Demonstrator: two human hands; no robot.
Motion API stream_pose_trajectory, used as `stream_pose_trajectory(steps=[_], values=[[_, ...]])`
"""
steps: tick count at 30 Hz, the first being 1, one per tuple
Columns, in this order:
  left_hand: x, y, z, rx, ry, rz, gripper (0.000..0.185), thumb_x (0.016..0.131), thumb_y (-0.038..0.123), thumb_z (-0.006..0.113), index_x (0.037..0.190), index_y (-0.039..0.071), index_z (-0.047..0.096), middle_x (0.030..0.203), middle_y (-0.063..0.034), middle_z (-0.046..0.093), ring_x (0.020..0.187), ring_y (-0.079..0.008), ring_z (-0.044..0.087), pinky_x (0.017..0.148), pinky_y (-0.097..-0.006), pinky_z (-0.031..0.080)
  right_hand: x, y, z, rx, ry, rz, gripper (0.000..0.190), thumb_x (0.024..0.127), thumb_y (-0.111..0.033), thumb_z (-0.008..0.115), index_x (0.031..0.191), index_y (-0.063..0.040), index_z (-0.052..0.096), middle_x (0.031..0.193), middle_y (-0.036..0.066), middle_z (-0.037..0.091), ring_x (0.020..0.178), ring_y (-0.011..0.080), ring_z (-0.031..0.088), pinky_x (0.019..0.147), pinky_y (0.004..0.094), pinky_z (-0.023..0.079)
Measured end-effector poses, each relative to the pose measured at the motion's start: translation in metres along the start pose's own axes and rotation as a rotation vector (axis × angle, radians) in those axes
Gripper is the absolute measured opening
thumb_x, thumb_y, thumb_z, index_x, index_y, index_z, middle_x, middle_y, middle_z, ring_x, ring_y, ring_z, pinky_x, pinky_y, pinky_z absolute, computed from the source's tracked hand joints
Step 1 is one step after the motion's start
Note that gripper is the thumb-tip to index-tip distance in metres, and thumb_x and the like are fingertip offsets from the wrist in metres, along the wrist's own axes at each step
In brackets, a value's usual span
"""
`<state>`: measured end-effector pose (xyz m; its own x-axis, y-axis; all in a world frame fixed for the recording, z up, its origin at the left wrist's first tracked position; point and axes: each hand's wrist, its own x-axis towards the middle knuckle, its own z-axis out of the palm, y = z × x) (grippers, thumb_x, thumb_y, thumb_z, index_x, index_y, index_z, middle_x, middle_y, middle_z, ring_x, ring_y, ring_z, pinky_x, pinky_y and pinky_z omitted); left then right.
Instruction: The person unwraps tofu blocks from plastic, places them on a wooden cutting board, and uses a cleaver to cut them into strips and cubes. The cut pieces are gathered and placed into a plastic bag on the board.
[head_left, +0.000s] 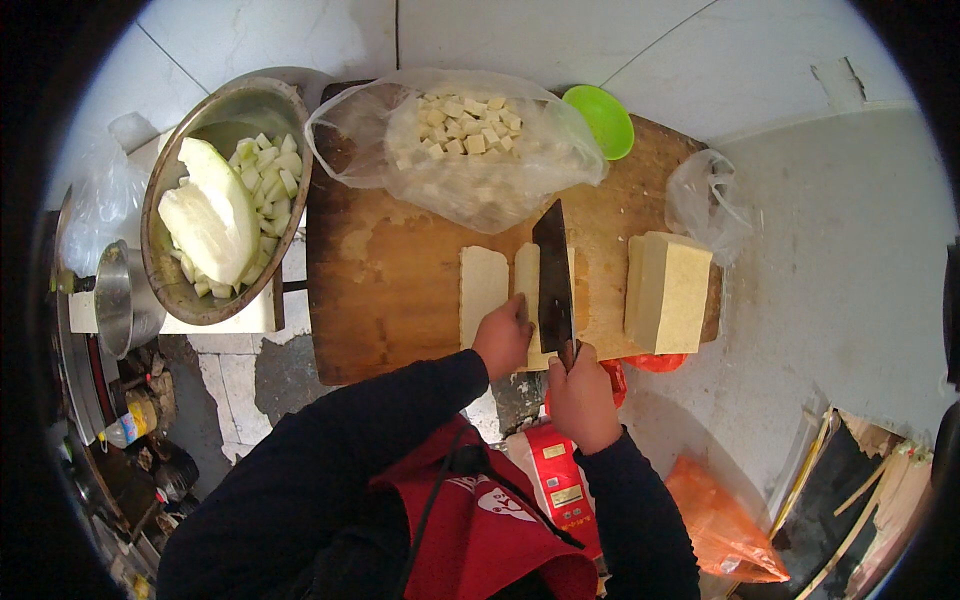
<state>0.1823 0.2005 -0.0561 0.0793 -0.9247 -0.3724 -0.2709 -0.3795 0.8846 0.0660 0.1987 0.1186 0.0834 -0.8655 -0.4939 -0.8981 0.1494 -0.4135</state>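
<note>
My right hand (583, 394) grips the handle of a cleaver (553, 277), whose dark blade lies over a pale block of what looks like tofu (527, 274). My left hand (504, 335) rests with its fingertips on that block, just left of the blade. A flat pale slice (482, 289) lies to the left on the wooden cutting board (382, 300). Larger pale blocks (679, 292) stand at the board's right end. Behind the blade, a clear plastic bag (495, 180) holds many small pale cubes (472, 124).
A metal basin (154, 255) at the left holds peeled pale-green melon or gourd (214, 214) and cut chunks. A green bowl (600, 122) sits at the board's back edge by the wall. Another plastic bag (709, 199) lies at the right. An orange bag (720, 525) is below right.
</note>
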Motion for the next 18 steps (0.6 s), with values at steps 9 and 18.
stream_pose_trajectory(steps=[9,18], values=[[-0.002,-0.002,-0.001,-0.02,0.023,0.09,0.053,0.089,0.011,0.068,0.137,-0.007,0.054,0.112,-0.0315,0.068,0.105,-0.0483,0.066,0.09,-0.0499,0.054,-0.013,0.01,0.002,-0.03,-0.019,-0.006,0.032,0.099,-0.021,0.06,0.112,0.007,0.049,0.098,0.035,0.067,0.092,0.0532,0.065,0.078,0.0567,0.052],[0.0,0.002,-0.003,0.012,0.001,0.045,0.051,0.089,0.01,0.068,0.136,-0.007,0.054,0.112,-0.0328,0.068,0.105,-0.0481,0.066,0.09,-0.0488,0.055,-0.015,0.016,0.004,-0.056,-0.023,-0.027,0.034,0.099,-0.02,0.06,0.112,0.007,0.047,0.093,0.036,0.066,0.089,0.0543,0.065,0.077,0.0593,0.051]])
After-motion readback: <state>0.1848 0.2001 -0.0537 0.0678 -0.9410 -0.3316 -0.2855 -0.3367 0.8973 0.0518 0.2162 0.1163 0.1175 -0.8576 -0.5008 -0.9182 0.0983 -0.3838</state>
